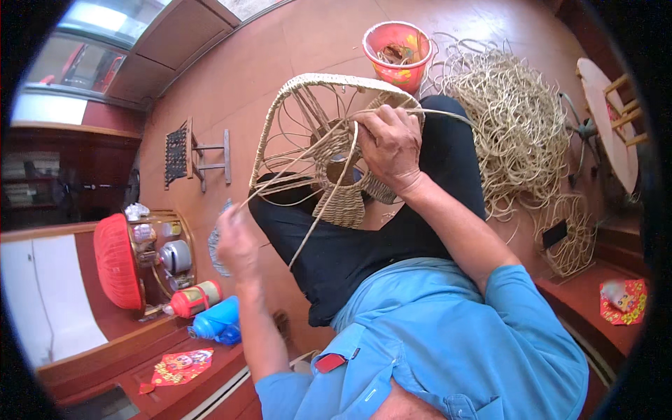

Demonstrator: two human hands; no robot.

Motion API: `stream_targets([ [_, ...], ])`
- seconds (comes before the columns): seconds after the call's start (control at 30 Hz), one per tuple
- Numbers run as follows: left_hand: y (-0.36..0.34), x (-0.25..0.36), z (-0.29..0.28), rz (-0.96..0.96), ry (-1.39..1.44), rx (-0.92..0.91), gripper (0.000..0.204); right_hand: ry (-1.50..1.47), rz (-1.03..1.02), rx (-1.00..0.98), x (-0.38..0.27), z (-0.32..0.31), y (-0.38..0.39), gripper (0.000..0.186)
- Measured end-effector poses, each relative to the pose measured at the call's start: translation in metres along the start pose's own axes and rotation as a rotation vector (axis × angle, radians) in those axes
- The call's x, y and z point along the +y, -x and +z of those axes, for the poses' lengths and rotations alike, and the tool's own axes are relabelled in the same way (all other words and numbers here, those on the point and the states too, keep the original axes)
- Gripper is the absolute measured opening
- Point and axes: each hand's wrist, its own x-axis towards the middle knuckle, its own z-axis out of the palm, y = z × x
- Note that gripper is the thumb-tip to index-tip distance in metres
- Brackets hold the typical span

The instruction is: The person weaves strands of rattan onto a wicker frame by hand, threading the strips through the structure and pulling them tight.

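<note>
A half-woven rattan piece (339,210) with a braided rim and open spokes rests across my dark-trousered legs. My right hand (388,143) is closed on pale strands near the top right of the rim, with one strand dangling down across the weave. Low at the left, outside the rim, my left hand (238,238) is blurred, its fingers closed on a long strand that runs up toward the right hand. The right hand hides part of the weave behind it.
A red bucket (395,66) stands beyond the piece. A big tangle of cord (514,133) lies at right, beside a round wooden top (605,119). A low stool (210,154), flasks (217,315) and a tray with a red cover (115,259) are at left.
</note>
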Motion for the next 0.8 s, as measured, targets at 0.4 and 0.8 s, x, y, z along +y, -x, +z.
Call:
stream_targets([
  [0.4, 0.111, -0.228, -0.187, -0.699, -0.849, -0.661, 0.04, 0.028, 0.063, -0.077, -0.001, 0.006, -0.002, 0.007],
  [0.8, 0.015, 0.108, 0.029, -0.06, 0.028, -0.366, 0.029, -0.025, 0.103, -0.069, -0.007, 0.007, -0.005, 0.007],
])
